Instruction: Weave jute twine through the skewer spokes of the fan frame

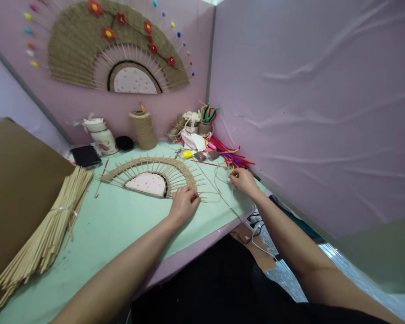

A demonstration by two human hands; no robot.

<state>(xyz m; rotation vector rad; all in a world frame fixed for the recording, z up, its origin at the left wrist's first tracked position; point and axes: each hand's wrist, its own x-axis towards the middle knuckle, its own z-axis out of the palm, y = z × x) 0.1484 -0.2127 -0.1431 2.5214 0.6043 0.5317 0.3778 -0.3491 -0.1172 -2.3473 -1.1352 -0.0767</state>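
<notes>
A half-round fan (185, 170) of thin sticks woven with brown twine lies on the table, its centre (146, 183) covered in white paper with pink spots. My left hand (183, 203) closes over the fan's lower right corner, fingers bent around the stick ends. Off to the right, my right hand (243, 180) is closed in a pinch on a thin strand of twine (220, 193). That strand loops across the table between the fan and my right hand. Its exact hold between the fingertips is too small to see.
A tied bundle of sticks (56, 225) lies at left beside brown cardboard (20, 180). Behind the fan stand a white bottle (103, 137), a twine spool (143, 130) and a scissors holder (205, 128). Coloured pipe cleaners (234, 157) lie back right. A finished fan (70, 49) hangs above.
</notes>
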